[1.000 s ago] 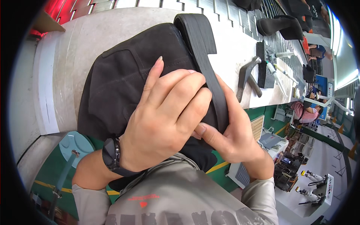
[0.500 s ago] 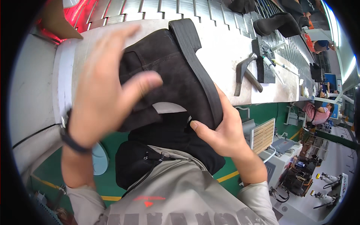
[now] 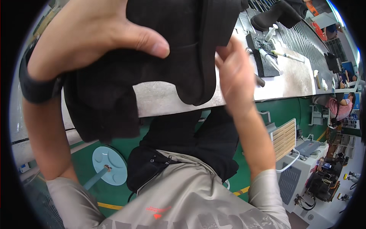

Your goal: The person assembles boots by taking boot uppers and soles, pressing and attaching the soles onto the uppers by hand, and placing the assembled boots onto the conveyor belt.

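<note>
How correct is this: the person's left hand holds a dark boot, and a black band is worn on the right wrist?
Not quite: the head view shows the black band on the left wrist, not the right. The left hand holds the dark boot.

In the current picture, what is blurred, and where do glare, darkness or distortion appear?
Head view: the right hand is motion-blurred; head view: glare whitens part of the table; head view: the boot is so dark that little detail shows; head view: straight lines bend toward the picture's edges.
</note>
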`<state>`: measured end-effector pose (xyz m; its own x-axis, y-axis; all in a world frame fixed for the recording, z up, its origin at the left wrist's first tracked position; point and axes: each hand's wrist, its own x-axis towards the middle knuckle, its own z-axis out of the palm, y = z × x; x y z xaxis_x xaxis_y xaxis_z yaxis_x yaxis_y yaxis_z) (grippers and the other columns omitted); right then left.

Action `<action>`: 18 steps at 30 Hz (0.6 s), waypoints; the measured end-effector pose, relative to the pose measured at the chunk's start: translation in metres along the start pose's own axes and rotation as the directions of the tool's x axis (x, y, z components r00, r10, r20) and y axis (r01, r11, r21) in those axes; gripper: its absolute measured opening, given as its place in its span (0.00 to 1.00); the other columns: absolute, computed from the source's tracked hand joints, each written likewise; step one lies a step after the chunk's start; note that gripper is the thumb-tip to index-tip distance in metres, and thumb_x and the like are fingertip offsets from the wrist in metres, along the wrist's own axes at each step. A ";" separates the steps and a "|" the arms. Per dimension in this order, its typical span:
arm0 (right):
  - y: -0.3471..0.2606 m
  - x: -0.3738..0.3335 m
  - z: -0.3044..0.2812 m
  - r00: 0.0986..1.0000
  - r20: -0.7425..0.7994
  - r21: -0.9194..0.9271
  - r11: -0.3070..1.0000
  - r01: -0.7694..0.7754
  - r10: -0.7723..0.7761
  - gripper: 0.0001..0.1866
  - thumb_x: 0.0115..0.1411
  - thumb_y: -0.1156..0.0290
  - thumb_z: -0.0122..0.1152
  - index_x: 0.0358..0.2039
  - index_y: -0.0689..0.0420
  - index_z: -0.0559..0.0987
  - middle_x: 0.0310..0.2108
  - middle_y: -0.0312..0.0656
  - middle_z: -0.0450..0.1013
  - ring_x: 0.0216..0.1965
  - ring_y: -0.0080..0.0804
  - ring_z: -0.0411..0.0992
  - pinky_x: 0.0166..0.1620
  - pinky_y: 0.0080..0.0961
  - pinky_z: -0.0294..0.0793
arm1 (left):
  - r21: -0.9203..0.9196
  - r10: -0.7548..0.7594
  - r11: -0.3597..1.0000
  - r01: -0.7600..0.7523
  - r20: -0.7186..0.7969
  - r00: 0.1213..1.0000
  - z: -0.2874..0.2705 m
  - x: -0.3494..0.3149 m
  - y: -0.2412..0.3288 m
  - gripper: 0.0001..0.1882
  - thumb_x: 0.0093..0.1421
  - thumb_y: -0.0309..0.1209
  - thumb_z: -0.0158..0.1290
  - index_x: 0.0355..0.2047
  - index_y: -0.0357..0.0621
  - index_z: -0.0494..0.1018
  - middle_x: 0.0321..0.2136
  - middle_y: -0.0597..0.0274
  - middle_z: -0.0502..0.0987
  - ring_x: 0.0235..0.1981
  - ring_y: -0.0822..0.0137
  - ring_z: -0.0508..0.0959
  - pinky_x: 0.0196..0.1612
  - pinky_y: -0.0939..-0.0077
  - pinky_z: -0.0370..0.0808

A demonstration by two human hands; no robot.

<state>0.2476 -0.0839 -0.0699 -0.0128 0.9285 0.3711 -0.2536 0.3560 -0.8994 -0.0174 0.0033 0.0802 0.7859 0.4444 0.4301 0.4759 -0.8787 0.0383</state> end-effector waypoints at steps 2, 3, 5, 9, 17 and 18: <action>0.001 0.054 -0.006 0.991 -0.038 0.101 0.986 0.129 -0.126 0.31 0.74 0.62 0.60 0.70 0.67 0.69 0.63 0.48 0.73 0.58 0.33 0.77 0.59 0.31 0.76 | -0.040 -0.100 0.993 0.107 0.143 0.985 -0.004 0.016 0.014 0.45 0.47 0.41 0.80 0.59 0.31 0.73 0.45 0.52 0.83 0.48 0.58 0.83 0.56 0.69 0.78; -0.016 0.080 -0.005 0.996 0.072 0.256 0.966 0.034 -0.054 0.33 0.75 0.57 0.58 0.70 0.67 0.68 0.58 0.48 0.76 0.53 0.34 0.79 0.58 0.31 0.78 | -0.049 -0.128 0.989 0.139 0.189 0.974 -0.008 0.023 0.021 0.45 0.47 0.41 0.80 0.60 0.31 0.72 0.45 0.52 0.83 0.48 0.58 0.83 0.56 0.69 0.78; -0.043 0.112 -0.002 0.949 0.313 0.508 0.837 -0.201 0.038 0.38 0.75 0.46 0.56 0.68 0.67 0.64 0.49 0.46 0.83 0.44 0.35 0.83 0.55 0.30 0.82 | -0.062 -0.153 0.983 0.173 0.247 0.957 -0.008 0.035 0.030 0.46 0.47 0.42 0.80 0.61 0.32 0.72 0.46 0.51 0.83 0.48 0.58 0.83 0.56 0.70 0.78; -0.038 0.114 0.013 0.964 0.266 0.423 0.898 -0.118 0.001 0.23 0.78 0.55 0.52 0.49 0.64 0.83 0.40 0.43 0.85 0.41 0.33 0.83 0.49 0.29 0.82 | -0.089 -0.169 0.975 0.203 0.298 0.940 0.000 0.048 0.041 0.48 0.48 0.43 0.80 0.63 0.32 0.70 0.47 0.51 0.84 0.49 0.58 0.83 0.56 0.70 0.78; -0.007 0.089 0.019 0.954 -0.298 0.685 0.703 0.192 0.030 0.23 0.76 0.53 0.48 0.39 0.58 0.83 0.31 0.44 0.82 0.31 0.36 0.81 0.38 0.31 0.83 | -0.115 -0.187 0.967 0.227 0.284 0.940 0.005 0.050 0.051 0.52 0.50 0.45 0.80 0.68 0.34 0.67 0.49 0.50 0.84 0.49 0.58 0.84 0.56 0.71 0.79; -0.006 0.090 0.015 0.968 -0.252 0.692 0.696 0.190 -0.013 0.23 0.76 0.54 0.48 0.39 0.58 0.83 0.30 0.44 0.82 0.31 0.36 0.81 0.37 0.31 0.83 | -0.127 -0.181 0.966 0.223 0.275 0.944 0.009 0.051 0.051 0.52 0.50 0.45 0.80 0.69 0.34 0.67 0.49 0.50 0.84 0.49 0.58 0.84 0.56 0.72 0.79</action>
<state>0.2337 -0.0041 -0.0282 0.2351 0.9202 0.3129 -0.8485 0.3513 -0.3958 0.0509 -0.0172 0.0962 0.7643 0.6271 0.1507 0.5849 -0.7724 0.2476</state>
